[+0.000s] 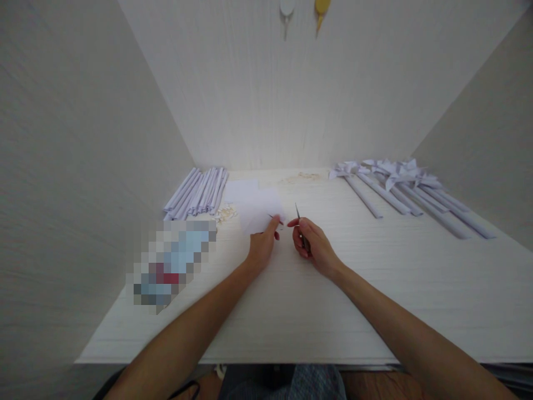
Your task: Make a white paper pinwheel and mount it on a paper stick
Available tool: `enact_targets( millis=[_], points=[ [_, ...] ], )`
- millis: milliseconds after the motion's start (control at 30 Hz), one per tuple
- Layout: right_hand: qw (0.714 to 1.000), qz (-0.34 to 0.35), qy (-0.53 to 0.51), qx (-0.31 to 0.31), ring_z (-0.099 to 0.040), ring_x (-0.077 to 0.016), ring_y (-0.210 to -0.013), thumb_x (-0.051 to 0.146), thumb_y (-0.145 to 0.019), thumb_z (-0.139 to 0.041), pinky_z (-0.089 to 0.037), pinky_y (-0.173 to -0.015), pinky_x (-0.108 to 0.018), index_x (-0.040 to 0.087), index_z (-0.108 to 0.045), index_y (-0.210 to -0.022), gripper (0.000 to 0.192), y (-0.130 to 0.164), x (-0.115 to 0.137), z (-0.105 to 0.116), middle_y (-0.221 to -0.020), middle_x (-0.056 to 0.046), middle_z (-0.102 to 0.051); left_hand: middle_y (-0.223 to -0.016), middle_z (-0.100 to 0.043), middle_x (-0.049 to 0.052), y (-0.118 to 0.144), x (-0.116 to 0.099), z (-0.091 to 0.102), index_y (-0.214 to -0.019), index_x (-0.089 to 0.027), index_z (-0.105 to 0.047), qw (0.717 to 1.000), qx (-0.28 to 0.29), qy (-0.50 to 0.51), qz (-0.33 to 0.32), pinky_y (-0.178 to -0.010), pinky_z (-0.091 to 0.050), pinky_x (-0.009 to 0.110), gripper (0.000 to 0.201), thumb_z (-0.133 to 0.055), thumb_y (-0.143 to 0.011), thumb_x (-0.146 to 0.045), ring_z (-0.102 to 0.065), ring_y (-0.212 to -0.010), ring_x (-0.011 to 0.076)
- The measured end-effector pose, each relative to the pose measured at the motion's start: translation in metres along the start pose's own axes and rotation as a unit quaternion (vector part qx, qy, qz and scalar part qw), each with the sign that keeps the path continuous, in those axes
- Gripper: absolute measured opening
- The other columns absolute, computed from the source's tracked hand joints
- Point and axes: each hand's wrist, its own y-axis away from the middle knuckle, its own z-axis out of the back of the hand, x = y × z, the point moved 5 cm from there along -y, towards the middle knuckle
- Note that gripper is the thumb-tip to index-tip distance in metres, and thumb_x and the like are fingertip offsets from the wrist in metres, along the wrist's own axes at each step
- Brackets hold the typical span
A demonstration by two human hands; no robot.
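Far left of the left hand (263, 245) lie rolled paper tubes (197, 191). That hand pinches the near edge of a white paper sheet (260, 214) lying just beyond its fingertips. Beside it, the right hand (313, 243) grips a thin metal tool (298, 216) (scissors or tweezers, cannot tell). Well right lie paper pinwheels (400, 183).

Paper-craft station, boxed in by plain white panel walls. White worktop (375, 289): rolled paper tubes (197, 191) at back-left corner, finished paper pinwheels (400, 183) at back-right. Two hooks (303, 11) on back wall.
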Motion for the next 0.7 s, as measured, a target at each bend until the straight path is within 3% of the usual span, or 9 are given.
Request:
enact_targets(
  millis=[200,467,700],
  points=[
    [0.996,-0.024,0.066,0.058,-0.029,-0.0035,-0.032,0.047,-0.076,-0.047,-0.019,-0.030,-0.018,0.017,-0.048,-0.076,0.030,0.003,-0.003,-0.010,-0.044,0.010,-0.036,-0.067,-0.060,0.000,-0.006,-0.006,0.002,-0.067,-0.018,-0.058,0.991,-0.028,0.127,0.011,-0.048,-0.038,0.021,0.015,-0.060,-0.061,-0.032,-0.057,-0.066,0.0128],
    [0.993,-0.036,0.091,0.070,-0.026,-0.0029,-0.029,0.046,-0.076,-0.045,-0.017,-0.029,-0.017,0.018,-0.047,-0.070,0.029,0.004,-0.004,-0.011,-0.039,0.011,-0.035,-0.066,-0.063,0.002,-0.001,-0.005,-0.005,-0.065,-0.016,-0.059,0.989,0.027,0.140,0.023,-0.049,-0.041,0.021,0.017,-0.059,-0.062,-0.033,-0.060,-0.067,0.0139],
    [0.993,-0.055,0.075,0.067,-0.023,-0.0031,-0.028,0.049,-0.075,-0.047,-0.014,-0.028,-0.018,0.019,-0.044,-0.066,0.031,0.005,-0.006,-0.009,-0.037,0.011,-0.034,-0.063,-0.062,0.001,-0.002,-0.009,-0.005,-0.065,-0.015,-0.058,0.987,0.035,0.154,0.022,-0.048,-0.042,0.020,0.017,-0.059,-0.064,-0.031,-0.058,-0.063,0.0119]
  ],
)
